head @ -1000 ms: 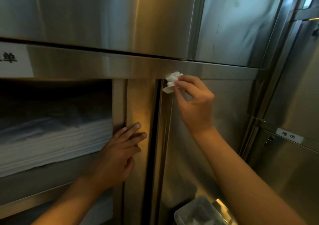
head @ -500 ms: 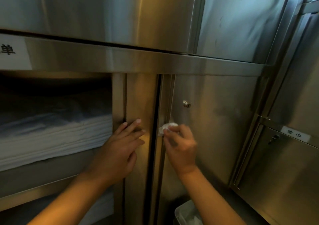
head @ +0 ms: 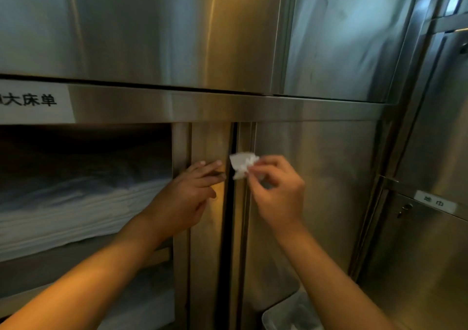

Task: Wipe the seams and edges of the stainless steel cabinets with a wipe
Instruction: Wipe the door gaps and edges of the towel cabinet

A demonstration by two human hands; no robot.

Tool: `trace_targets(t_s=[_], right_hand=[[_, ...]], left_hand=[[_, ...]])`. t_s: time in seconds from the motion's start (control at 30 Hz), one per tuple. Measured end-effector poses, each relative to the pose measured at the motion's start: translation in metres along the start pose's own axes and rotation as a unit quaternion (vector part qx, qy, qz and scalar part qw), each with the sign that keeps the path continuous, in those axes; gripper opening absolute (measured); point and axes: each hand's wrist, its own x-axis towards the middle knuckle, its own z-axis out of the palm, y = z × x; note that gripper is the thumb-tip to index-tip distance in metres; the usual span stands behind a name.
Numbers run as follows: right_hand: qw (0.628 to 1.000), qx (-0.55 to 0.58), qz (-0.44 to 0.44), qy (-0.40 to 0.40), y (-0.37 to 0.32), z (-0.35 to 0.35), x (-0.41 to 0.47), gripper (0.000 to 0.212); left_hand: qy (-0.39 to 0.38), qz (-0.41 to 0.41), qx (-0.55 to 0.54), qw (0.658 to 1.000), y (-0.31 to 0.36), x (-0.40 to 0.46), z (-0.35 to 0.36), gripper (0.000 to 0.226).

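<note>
A crumpled white wipe (head: 241, 164) is pinched between the thumb and fingers of my right hand (head: 274, 194), held against the vertical edge strip just right of the dark seam (head: 229, 228) between two stainless steel cabinet doors. My left hand (head: 188, 194) rests flat with straight fingers on the narrow steel door panel (head: 210, 253) left of that seam. The right door (head: 316, 190) is a plain steel sheet; my right hand covers part of it.
An open compartment on the left holds stacked white linen (head: 83, 210) under a white label with characters (head: 30, 102). A horizontal steel rail (head: 228, 108) runs above. A clear bin (head: 291, 314) sits low by the door. Locked cabinets (head: 425, 228) stand at right.
My right hand ran the wipe down the seam edge from under the horizontal rail, then came back up a little. My left hand stayed on the panel. The camera tilted upward.
</note>
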Motion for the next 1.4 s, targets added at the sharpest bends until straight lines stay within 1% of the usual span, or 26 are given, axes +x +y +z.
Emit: trace_targets(t_s=[0.07, 0.13, 0.23, 0.3, 0.37, 0.5, 0.63, 0.73, 0.83, 0.9, 1.03, 1.1, 1.27, 1.4], right_hand=[[0.999, 0.043, 0.015, 0.027, -0.014, 0.014, 0.028, 0.007], [0.997, 0.061, 0.033, 0.047, -0.019, 0.033, 0.044, 0.007], [0.994, 0.036, 0.058, 0.088, -0.012, 0.053, 0.042, 0.006], [0.994, 0.006, 0.062, 0.094, -0.005, 0.058, 0.03, 0.008], [0.994, -0.016, 0.058, 0.089, 0.001, 0.059, 0.015, 0.009], [0.994, -0.017, 0.075, 0.08, 0.01, 0.061, -0.012, 0.012], [0.993, -0.026, 0.106, 0.04, 0.022, 0.059, -0.064, 0.021], [0.99, -0.042, 0.134, 0.002, 0.034, 0.06, -0.114, 0.024], [0.985, -0.045, 0.165, -0.014, 0.046, 0.064, -0.15, 0.025], [0.982, -0.046, 0.182, -0.029, 0.052, 0.064, -0.172, 0.027], [0.974, -0.055, 0.211, -0.063, 0.058, 0.064, -0.207, 0.029], [0.973, -0.06, 0.217, -0.054, 0.06, 0.065, -0.213, 0.03], [0.979, -0.062, 0.192, -0.042, 0.062, 0.066, -0.22, 0.025], [0.973, -0.074, 0.209, -0.056, 0.07, 0.067, -0.255, 0.025]], left_hand=[[-0.002, -0.006, -0.018, 1.0, -0.001, 0.0, -0.002, 0.016], [-0.005, -0.002, -0.025, 1.0, -0.003, -0.001, -0.002, 0.017], [0.0, 0.008, -0.051, 0.999, -0.004, -0.002, -0.001, 0.018], [0.009, 0.006, -0.058, 0.998, -0.004, -0.001, 0.0, 0.02], [0.017, 0.002, -0.058, 0.998, -0.003, -0.002, 0.001, 0.023], [0.054, -0.015, -0.053, 0.997, 0.005, -0.003, 0.006, 0.028], [0.092, -0.049, -0.076, 0.992, 0.013, -0.006, 0.019, 0.026], [0.104, -0.059, -0.072, 0.99, 0.02, -0.014, 0.031, 0.024], [0.112, -0.062, -0.069, 0.989, 0.032, -0.025, 0.048, 0.022], [0.109, -0.089, -0.1, 0.985, 0.044, -0.039, 0.064, 0.02], [0.084, -0.239, -0.179, 0.951, 0.067, -0.068, 0.09, 0.026], [0.069, -0.283, -0.204, 0.935, 0.072, -0.077, 0.101, 0.03], [0.039, -0.325, -0.267, 0.906, 0.078, -0.077, 0.119, 0.037], [0.012, -0.32, -0.301, 0.898, 0.083, -0.069, 0.13, 0.035]])
